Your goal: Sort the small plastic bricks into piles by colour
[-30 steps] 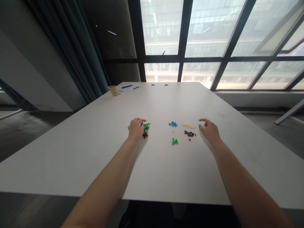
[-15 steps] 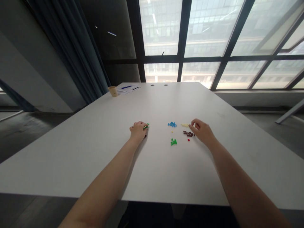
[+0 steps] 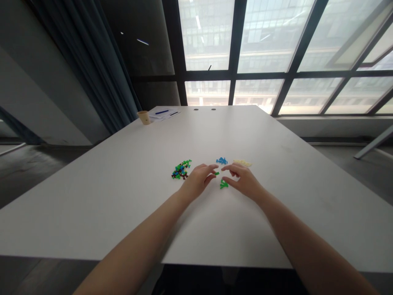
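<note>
My left hand (image 3: 201, 179) is over the middle of the table, with a small green building block (image 3: 217, 173) pinched at its fingertips. Close by on the right, my right hand (image 3: 242, 179) has thumb and fingers apart, and I see nothing between them. Just below its thumb lies a small heap of green blocks (image 3: 224, 184). Blue blocks (image 3: 221, 160) sit beyond both hands, and pale yellow blocks (image 3: 242, 162) lie behind my right hand. A mixed pile of green, blue and dark brown blocks (image 3: 180, 171) is left of my left hand. My right hand covers the spot of the dark brown group.
The white table (image 3: 123, 196) spreads around the blocks. At its far left edge stands a paper cup (image 3: 144, 118), beside sheets of paper (image 3: 158, 117) with a blue pen (image 3: 161, 112) on them. Windows rise behind the table.
My left hand has moved right from the mixed pile, uncovering it, and now has a green block. My right hand has moved left from the yellow and brown blocks towards my left hand.
</note>
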Demonstrator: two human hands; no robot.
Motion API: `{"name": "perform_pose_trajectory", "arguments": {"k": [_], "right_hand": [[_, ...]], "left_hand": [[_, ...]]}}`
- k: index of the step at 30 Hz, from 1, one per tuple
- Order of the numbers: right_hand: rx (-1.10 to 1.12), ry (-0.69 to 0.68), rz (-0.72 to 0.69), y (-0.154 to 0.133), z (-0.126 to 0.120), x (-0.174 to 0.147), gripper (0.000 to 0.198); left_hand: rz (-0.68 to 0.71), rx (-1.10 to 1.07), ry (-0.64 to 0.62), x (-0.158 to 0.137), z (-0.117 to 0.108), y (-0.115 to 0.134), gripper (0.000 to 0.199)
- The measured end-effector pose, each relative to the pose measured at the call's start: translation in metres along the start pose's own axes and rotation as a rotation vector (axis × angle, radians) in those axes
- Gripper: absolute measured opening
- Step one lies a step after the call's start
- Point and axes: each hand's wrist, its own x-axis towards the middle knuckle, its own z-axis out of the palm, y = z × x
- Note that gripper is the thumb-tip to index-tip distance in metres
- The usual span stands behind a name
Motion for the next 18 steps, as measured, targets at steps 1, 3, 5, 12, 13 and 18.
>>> {"name": "perform_pose_trajectory", "arguments": {"k": [1, 3, 5, 12, 13, 18], "right_hand": [[0.009, -0.004, -0.014, -0.002, 0.002, -0.001, 0.021], [0.022, -0.001, -0.033, -0.005, 0.005, -0.002, 0.018], [0.03, 0.011, -0.048, -0.006, 0.006, -0.003, 0.014], [0.03, 0.111, -0.109, -0.009, 0.0, -0.002, 0.012], [0.03, 0.117, -0.115, -0.01, 0.0, -0.002, 0.012], [0.043, 0.132, -0.13, -0.014, -0.002, -0.002, 0.011]], "left_hand": [[0.039, 0.01, -0.019, 0.0, -0.002, 0.002, 0.027], [0.092, 0.03, -0.044, 0.0, -0.004, 0.004, 0.025], [0.117, 0.034, -0.049, -0.001, -0.005, 0.006, 0.024], [-0.007, 0.055, 0.143, -0.003, -0.002, 0.01, 0.025], [-0.017, 0.069, 0.171, -0.003, -0.001, 0.011, 0.023], [-0.01, 0.125, 0.223, -0.003, -0.003, 0.015, 0.014]]}}
